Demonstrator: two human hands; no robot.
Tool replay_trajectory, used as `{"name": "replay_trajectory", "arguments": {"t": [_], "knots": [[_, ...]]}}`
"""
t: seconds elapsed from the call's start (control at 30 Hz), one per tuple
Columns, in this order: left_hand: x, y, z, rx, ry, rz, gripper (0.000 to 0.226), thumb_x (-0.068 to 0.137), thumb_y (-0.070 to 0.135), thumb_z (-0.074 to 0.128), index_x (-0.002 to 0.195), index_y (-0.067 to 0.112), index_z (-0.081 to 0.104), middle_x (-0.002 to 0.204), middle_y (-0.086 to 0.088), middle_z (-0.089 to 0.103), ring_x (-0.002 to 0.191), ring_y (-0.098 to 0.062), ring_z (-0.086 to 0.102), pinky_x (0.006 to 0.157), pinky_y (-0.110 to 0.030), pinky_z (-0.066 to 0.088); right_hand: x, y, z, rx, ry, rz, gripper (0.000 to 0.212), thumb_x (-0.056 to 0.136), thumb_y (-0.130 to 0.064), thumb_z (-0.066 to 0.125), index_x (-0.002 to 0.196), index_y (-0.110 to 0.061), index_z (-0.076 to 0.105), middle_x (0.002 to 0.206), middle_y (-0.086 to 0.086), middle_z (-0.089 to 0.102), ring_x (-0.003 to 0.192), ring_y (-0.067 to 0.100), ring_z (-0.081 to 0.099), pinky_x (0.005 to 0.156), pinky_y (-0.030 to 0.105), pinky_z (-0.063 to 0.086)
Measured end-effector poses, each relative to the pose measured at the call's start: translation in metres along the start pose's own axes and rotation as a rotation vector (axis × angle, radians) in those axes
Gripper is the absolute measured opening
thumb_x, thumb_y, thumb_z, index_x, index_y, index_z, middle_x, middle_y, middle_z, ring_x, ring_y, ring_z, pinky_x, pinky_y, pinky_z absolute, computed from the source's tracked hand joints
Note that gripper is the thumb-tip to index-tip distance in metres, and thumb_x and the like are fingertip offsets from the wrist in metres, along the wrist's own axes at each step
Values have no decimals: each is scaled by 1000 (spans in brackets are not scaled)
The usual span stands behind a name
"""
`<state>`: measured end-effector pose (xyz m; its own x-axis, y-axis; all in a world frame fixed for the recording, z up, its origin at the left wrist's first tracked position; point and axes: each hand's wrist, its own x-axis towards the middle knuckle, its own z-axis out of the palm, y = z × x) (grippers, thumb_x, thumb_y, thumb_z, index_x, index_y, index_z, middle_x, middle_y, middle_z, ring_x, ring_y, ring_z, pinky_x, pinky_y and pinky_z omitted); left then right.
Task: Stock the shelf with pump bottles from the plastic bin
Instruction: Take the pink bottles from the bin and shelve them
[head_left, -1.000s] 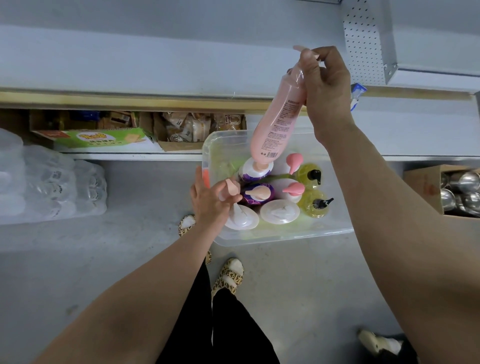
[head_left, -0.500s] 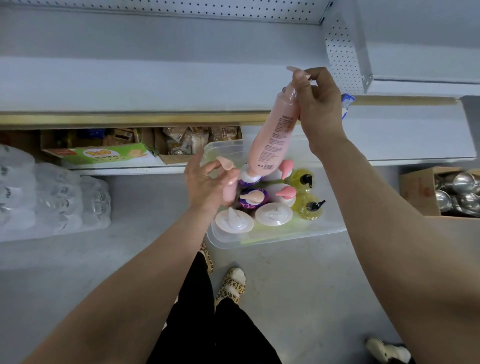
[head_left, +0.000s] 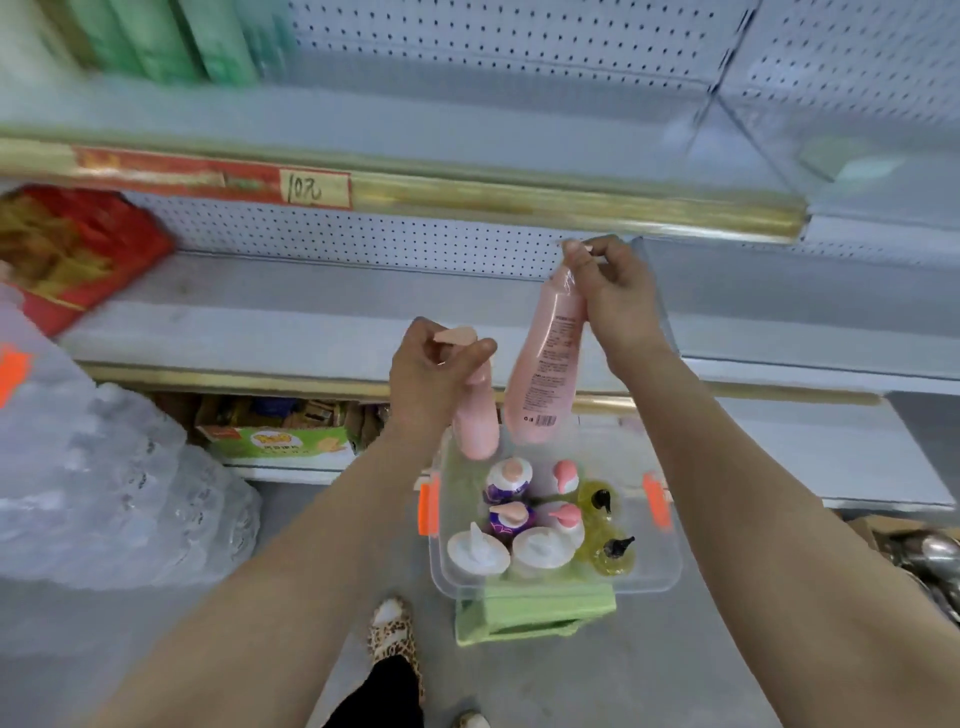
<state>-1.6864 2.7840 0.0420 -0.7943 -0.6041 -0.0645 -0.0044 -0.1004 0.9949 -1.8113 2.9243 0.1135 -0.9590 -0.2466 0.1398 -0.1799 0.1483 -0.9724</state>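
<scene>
Grey metal shop shelving with a pegboard back is filling the view, seen from above by a person standing close to it. A middle shelf (head_left: 311, 322) is lying bare at hand height, likely the spot being stocked.

Both hands are hovering between that shelf and the bin below, each carrying one bottle by its top. Held that way, the bodies are hanging free and upright, ready to be stood down.

- The left hand (head_left: 431, 379) is gripping a shorter pink bottle (head_left: 475, 421), its fingers curled round the neck just under the pump head.
- The right hand (head_left: 613, 296) is pinching a taller pink bottle (head_left: 545, 374) by its top, fingertips clamped together on it, with the printed label facing the camera.

A clear plastic bin (head_left: 660, 571) with orange latches is sitting near the floor on a green stand (head_left: 535, 613). Inside, eight more bottles are standing upright and packed close:

- two purple bottles (head_left: 506, 522) with pink pumps
- two pale ones with pink pumps
- two yellow bottles (head_left: 615, 556) with black pumps
- two with wide white caps (head_left: 478, 553)

A red package (head_left: 78, 249) is resting at the shelf's left end. A wrapped pack of water bottles (head_left: 104, 493) is sitting on the floor to the left.
</scene>
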Motion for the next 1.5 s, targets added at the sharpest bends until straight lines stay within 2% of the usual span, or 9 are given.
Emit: {"name": "replay_trajectory", "arguments": {"t": [0.2,0.3,0.53,0.7,0.83,0.93,1.1,1.33,1.5], "knots": [[3,96,-18,-47,111,185,48,68,31,88,77,17,43,75,-5,50,67,-14,47,65,-31,39,7,-79,17,68,-77,-138,27,82,-49,70,74,-25,62,78,6,69,71,24,61,69,38,48],[14,131,-31,-53,148,245,53,67,34,89,86,9,46,77,-6,49,66,-14,47,64,-30,40,15,-107,29,90,-105,-171,28,81,-51,70,75,-25,64,81,13,70,75,28,64,75,47,55],[67,220,-84,-29,257,422,46,71,32,86,81,18,43,72,5,47,61,-11,45,57,-20,40,55,-188,83,114,-47,-276,28,84,-47,71,68,-26,61,77,11,66,70,22,60,73,44,52],[108,266,-111,-64,298,508,47,71,30,87,79,18,42,68,6,47,57,-8,45,53,-17,39,87,-225,120,159,-25,-336,25,82,-48,72,74,-25,65,94,19,72,93,42,69,87,57,55],[156,305,-141,-66,319,584,49,69,30,88,77,23,41,68,8,48,50,2,43,52,-11,37,118,-252,163,165,7,-380,23,84,-48,71,77,-27,67,89,6,74,87,31,71,86,52,56],[190,314,-158,-2,331,615,51,67,36,89,76,23,40,68,9,49,57,-6,45,52,-14,36,138,-253,196,157,2,-386,22,90,-41,70,85,-20,67,84,-4,74,79,14,70,82,44,58],[239,302,-177,52,341,590,53,67,38,88,88,12,48,69,8,50,58,-6,45,52,-11,37,157,-233,242,93,20,-357,29,90,-41,70,93,-13,67,82,1,73,72,11,66,68,30,52],[283,277,-192,72,283,525,54,67,35,89,89,10,47,70,6,51,59,-9,45,51,-10,37,171,-206,272,35,11,-285,18,93,-37,67,94,-19,70,86,-2,77,79,15,71,72,32,54],[294,272,-196,61,261,490,53,68,35,88,92,9,48,72,7,51,61,-7,47,52,-9,38,173,-204,280,38,-21,-285,11,95,-37,65,95,-30,73,92,7,76,81,18,68,76,33,54]]}}
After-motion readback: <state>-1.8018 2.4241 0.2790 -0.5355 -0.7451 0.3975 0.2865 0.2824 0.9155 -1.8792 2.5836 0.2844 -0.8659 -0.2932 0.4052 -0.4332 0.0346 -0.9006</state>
